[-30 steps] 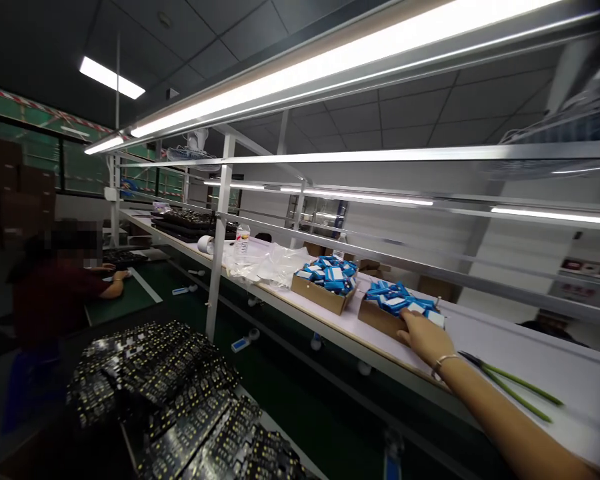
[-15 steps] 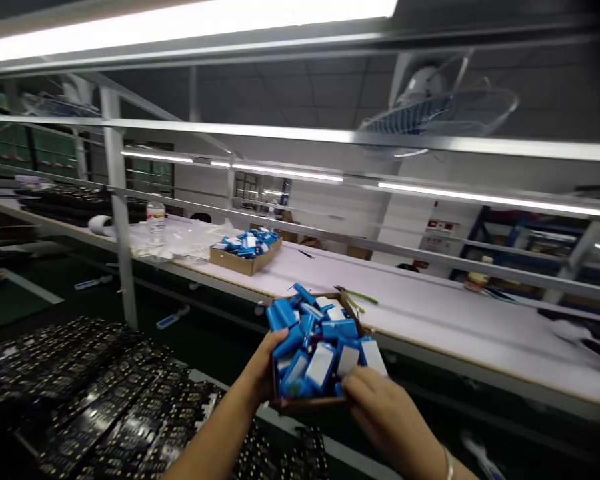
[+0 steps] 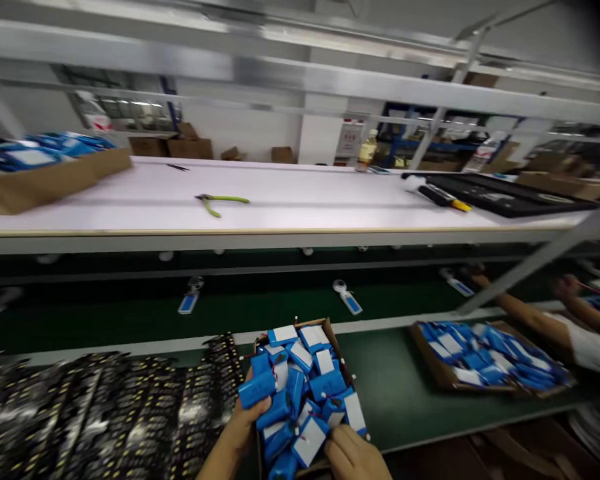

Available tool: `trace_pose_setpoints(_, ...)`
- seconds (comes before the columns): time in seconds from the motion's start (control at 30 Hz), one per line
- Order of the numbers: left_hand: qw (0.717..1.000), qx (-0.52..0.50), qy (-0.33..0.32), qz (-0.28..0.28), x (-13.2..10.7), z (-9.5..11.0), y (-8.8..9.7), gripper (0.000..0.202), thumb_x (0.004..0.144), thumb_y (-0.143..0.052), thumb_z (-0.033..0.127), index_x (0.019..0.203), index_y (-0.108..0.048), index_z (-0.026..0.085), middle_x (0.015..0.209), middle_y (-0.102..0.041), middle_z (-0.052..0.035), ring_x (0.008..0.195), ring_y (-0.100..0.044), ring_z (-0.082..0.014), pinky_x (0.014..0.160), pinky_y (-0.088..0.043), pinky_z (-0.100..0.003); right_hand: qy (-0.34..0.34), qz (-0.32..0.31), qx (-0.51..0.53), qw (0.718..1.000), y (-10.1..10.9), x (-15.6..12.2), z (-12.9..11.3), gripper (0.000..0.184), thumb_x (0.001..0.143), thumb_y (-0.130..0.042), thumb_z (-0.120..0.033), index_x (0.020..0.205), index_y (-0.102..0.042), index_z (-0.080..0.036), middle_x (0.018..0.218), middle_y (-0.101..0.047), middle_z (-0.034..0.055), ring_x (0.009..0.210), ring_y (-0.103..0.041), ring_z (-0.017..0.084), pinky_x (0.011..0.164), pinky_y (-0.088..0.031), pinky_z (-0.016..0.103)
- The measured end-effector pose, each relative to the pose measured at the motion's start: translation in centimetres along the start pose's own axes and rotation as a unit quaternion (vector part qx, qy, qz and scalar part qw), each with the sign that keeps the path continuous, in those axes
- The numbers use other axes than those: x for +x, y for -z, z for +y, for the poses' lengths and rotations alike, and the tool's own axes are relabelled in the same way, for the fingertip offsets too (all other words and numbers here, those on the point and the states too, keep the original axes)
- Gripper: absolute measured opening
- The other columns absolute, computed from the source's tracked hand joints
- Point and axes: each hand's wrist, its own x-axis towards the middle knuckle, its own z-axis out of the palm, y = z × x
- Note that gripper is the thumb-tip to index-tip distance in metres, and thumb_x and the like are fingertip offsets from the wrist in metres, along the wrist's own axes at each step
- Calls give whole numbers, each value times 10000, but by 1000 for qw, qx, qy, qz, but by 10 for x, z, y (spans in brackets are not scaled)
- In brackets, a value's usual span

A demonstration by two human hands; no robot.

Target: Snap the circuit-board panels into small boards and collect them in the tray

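A small cardboard box (image 3: 330,331) heaped with blue battery packs (image 3: 300,390) sits low over the green bench, held between both my hands. My left hand (image 3: 243,423) grips its left side, fingers curled against the packs. My right hand (image 3: 353,453) clasps the near right corner from below. Stacks of black circuit boards (image 3: 95,413) lie just to the left of the box.
A second box of blue packs (image 3: 485,357) lies on the green bench at right, where another person's arms (image 3: 525,313) reach in. The white shelf (image 3: 300,213) above carries green-handled cutters (image 3: 220,200), another cardboard box (image 3: 45,180) at left and black trays (image 3: 500,193) at right.
The box came off the white shelf and down to the green bench, held first by my right hand, then by both. My view swung right and downward.
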Motion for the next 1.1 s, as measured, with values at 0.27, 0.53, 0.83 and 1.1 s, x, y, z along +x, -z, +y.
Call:
trace_pose_setpoints(0.27, 981, 128, -12, -144, 98, -90, -66, 977, 673, -795, 413, 1486, -283, 239, 1390, -562, -125, 1288, -493, -372, 1074, -402, -495, -202, -7, 21, 979, -48, -110, 84, 279, 921, -361, -104, 854, -610, -211, 763, -615, 39, 700, -596, 171, 616, -495, 254)
trace_pose_setpoints(0.53, 900, 404, -71, -147, 91, -131, -72, 1136, 773, -691, 462, 1515, 130, 203, 1596, -204, -162, 1443, -252, -322, 1180, -201, -499, -353, 107, -19, 929, -77, -164, 76, 183, 890, -541, -192, 1055, -621, -207, 1126, -570, 145, 1075, -554, 296, 882, -487, 451)
trace_pose_setpoints(0.83, 758, 628, -89, -154, 91, -148, -74, 1363, 639, -774, 331, 1437, 328, 244, 1621, 43, -173, 1450, -188, -382, 1144, -275, -517, -517, 135, 110, 838, -87, -151, 85, 1114, 745, -723, -496, 1520, 6, -166, 1583, -92, 225, 1430, -180, 422, 1066, -339, 613)
trace_pose_setpoints(1.1, 803, 536, -71, -251, 178, -166, -202, 1406, 573, -820, 408, 1484, 220, 150, 1589, 201, -189, 1470, 16, -379, 1172, -157, -500, -546, 104, 18, 831, -40, -164, 216, 829, 796, -648, -403, 1488, -256, -170, 1586, -158, 175, 1417, -252, 381, 1103, -327, 532)
